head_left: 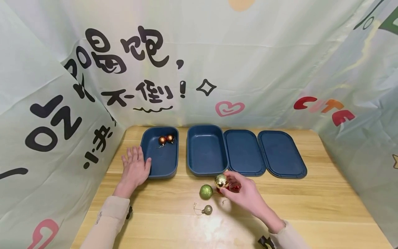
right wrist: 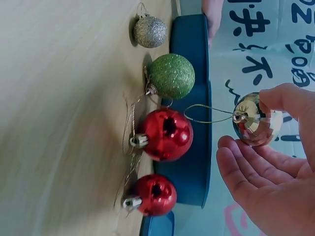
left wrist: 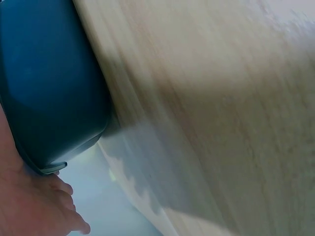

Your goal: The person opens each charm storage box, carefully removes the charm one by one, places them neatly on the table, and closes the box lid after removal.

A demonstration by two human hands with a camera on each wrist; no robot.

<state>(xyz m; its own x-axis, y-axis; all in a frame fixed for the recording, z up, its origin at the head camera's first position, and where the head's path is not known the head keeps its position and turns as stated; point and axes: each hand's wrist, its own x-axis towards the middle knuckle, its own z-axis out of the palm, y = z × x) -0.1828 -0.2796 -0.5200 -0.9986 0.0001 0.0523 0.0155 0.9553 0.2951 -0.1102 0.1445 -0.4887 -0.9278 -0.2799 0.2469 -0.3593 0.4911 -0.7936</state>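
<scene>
My right hand pinches a shiny faceted gold bauble between thumb and fingers, its string loop hanging free. It hovers over two red baubles, which the hand partly covers in the head view. Beside them lie a green glitter bauble and a small dull gold glitter bauble with a string. My left hand rests with straight fingers on the left rim of the left blue box. Two copper-coloured baubles, with a bit of red behind them, lie inside that box.
A second blue box stands right of the first. Two flat blue lids lie side by side to its right on the wooden table. Printed cloth walls enclose the table at the back and both sides.
</scene>
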